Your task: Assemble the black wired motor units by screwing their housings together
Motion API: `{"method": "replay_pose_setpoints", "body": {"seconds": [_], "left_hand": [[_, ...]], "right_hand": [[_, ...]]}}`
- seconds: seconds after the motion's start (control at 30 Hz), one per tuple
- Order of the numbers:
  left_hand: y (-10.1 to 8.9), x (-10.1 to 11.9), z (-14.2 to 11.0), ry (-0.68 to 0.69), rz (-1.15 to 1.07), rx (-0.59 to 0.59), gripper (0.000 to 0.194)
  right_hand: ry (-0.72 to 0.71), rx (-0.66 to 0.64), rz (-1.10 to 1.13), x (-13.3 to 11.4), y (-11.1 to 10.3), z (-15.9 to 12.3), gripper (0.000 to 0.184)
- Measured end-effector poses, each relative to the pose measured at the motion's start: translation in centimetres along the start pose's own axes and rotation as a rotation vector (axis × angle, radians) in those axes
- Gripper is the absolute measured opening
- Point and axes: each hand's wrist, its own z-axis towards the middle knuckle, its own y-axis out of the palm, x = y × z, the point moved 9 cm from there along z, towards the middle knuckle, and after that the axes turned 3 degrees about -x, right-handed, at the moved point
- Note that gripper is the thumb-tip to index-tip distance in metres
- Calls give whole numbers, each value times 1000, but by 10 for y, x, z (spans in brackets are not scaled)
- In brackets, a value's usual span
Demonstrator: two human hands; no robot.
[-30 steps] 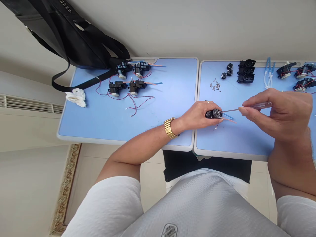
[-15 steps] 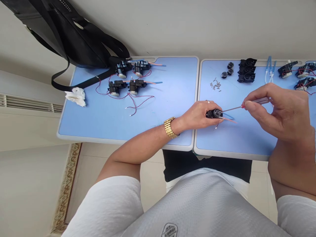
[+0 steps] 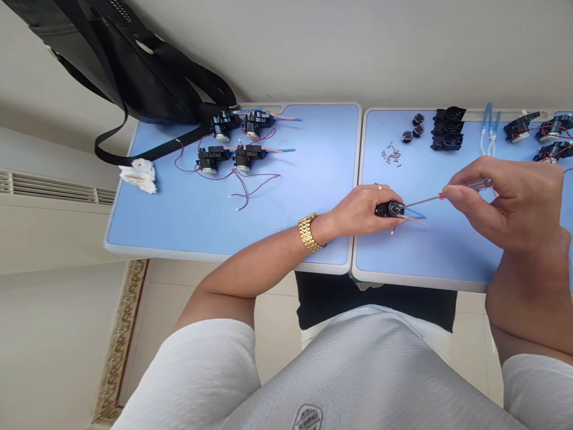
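Observation:
My left hand (image 3: pixel 360 210) is closed around a small black motor unit (image 3: pixel 388 209) with blue and orange tubes, pressing it onto the right blue table (image 3: pixel 439 257). A gold watch sits on that wrist. My right hand (image 3: pixel 510 200) pinches a thin screwdriver (image 3: pixel 447 194) with a clear handle. Its metal tip rests on the face of the motor unit.
Several finished black units with red wires (image 3: pixel 233 143) lie on the left blue table (image 3: pixel 188 215), beside a black bag (image 3: pixel 134 65) and crumpled tissue (image 3: pixel 138 175). Small screws (image 3: pixel 391 155), round caps (image 3: pixel 412 128), black housings (image 3: pixel 446 128), blue tubes (image 3: pixel 489 128) and more units (image 3: pixel 541 137) line the far right table.
My right hand shifted its grip on the screwdriver, rising slightly then settling lower, with the shaft angle changing. The left hand and the unit stayed put.

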Motion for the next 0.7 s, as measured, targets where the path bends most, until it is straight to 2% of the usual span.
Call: {"method": "replay_pose_setpoints", "body": {"seconds": [0.07,0.17,0.47,0.6,0.7], "left_hand": [[-1,0,0,-5,-15,4,29],[-2,0,-1,1,-34,23,28],[-3,-2,-1,-13,-13,31,31],[-2,-2,-1,-23,-18,27,31],[-3,-1,-2,-17,-36,29,30]], "right_hand": [[39,-84,45,-1,4,0,12],[56,-112,108,-4,3,0,9],[-25,-42,-58,-10,-4,-2,19],[-9,-47,-91,-6,-3,-3,25],[-34,-83,-33,-9,-1,-3,8]]}}
